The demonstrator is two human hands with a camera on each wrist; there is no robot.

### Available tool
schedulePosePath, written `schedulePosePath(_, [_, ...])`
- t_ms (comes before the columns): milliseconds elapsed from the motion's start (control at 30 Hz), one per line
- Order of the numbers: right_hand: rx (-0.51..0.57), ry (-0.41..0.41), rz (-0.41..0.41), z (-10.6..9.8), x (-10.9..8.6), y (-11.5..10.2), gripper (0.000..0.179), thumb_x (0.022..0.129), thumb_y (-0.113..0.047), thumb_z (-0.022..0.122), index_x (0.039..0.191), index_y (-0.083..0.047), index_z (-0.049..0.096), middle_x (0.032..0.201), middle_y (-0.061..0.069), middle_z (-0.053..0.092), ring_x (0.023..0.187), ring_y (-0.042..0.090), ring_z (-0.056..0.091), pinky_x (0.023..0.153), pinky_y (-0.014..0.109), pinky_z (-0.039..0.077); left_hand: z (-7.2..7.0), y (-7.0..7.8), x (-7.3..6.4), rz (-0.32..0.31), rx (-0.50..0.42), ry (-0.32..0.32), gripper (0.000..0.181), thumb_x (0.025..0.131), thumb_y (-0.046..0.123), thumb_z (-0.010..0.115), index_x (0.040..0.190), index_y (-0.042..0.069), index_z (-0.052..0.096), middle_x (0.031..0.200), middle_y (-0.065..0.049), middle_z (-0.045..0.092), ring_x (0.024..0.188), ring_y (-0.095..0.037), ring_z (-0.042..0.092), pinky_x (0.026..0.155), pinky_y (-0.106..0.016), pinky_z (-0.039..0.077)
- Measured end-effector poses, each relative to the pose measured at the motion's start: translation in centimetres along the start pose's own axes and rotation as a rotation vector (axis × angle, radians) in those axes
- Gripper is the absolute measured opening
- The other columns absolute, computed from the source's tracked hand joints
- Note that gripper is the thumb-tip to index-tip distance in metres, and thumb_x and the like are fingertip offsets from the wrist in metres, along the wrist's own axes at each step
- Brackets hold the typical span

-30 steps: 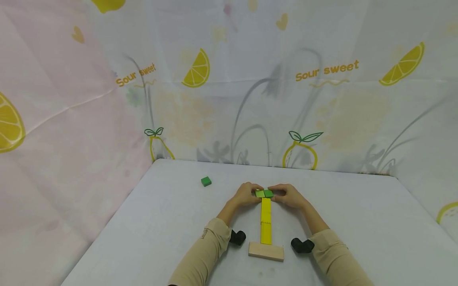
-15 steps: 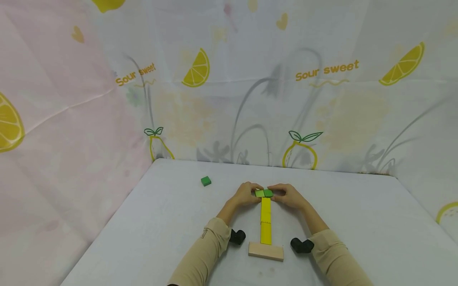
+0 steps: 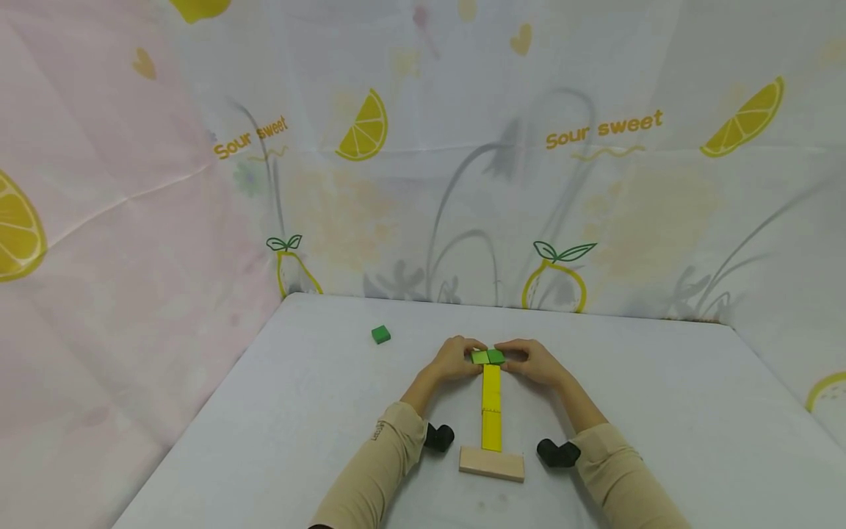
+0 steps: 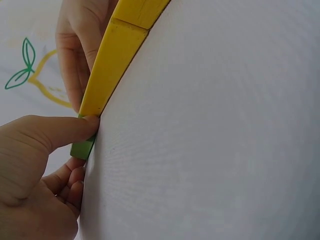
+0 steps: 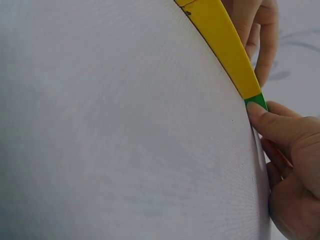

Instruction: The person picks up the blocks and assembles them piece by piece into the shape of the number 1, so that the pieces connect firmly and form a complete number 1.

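Two small green blocks lie side by side at the far end of a yellow strip made of two yellow blocks [image 3: 491, 400]. My left hand [image 3: 452, 360] pinches the light green block [image 3: 479, 358] between thumb and fingers. From the other side, my right hand [image 3: 537, 363] pinches the darker green block [image 3: 496, 357]. In the left wrist view, the thumb [image 4: 70, 131] presses the light green block near the yellow end. The right wrist view has the right thumb [image 5: 272, 122] on the darker green block. A plain wooden block [image 3: 492, 464] lies across the strip's near end.
Another green block [image 3: 380, 335] lies apart at the back left of the white table [image 3: 304, 411]. Black wrist-worn pieces [image 3: 439, 438] stick out by both sleeves. A lemon-printed cloth [image 3: 423, 206] rises behind the table's back edge.
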State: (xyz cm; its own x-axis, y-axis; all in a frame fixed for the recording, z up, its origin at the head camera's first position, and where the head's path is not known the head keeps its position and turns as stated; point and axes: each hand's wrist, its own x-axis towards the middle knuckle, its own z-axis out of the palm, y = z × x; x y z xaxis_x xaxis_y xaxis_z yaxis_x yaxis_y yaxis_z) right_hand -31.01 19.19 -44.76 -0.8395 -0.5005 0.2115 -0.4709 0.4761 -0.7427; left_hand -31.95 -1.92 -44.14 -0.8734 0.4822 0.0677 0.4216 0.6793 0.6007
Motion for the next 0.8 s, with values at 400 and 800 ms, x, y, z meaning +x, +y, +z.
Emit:
schedulePosePath(400, [-0.016, 0.004, -0.016, 0.1, 0.0, 0.1, 0.036, 0.084, 0.000, 0.066, 0.117, 0.011, 0.059, 0.118, 0.026, 0.060, 0.115, 0.043, 0.051, 0.098, 0.055, 0.036, -0.1, -0.6, -0.4, -0.013, -0.108, -0.002, 0.050, 0.075, 0.006, 0.072, 0.123, 0.003, 0.060, 0.114, -0.015, 0.061, 0.104, -0.027, 0.055, 0.092, -0.037, 0.043])
schedulePosePath(800, [-0.004, 0.013, -0.010, 0.1, -0.3, -0.1, 0.036, 0.084, 0.001, 0.066, 0.118, 0.011, 0.059, 0.118, 0.026, 0.060, 0.115, 0.042, 0.051, 0.099, 0.055, 0.035, -0.2, -1.0, -0.7, 0.018, -0.165, 0.063, 0.036, 0.075, 0.005, 0.075, 0.109, -0.001, 0.067, 0.106, -0.012, 0.066, 0.094, -0.021, 0.058, 0.083, -0.029, 0.047])
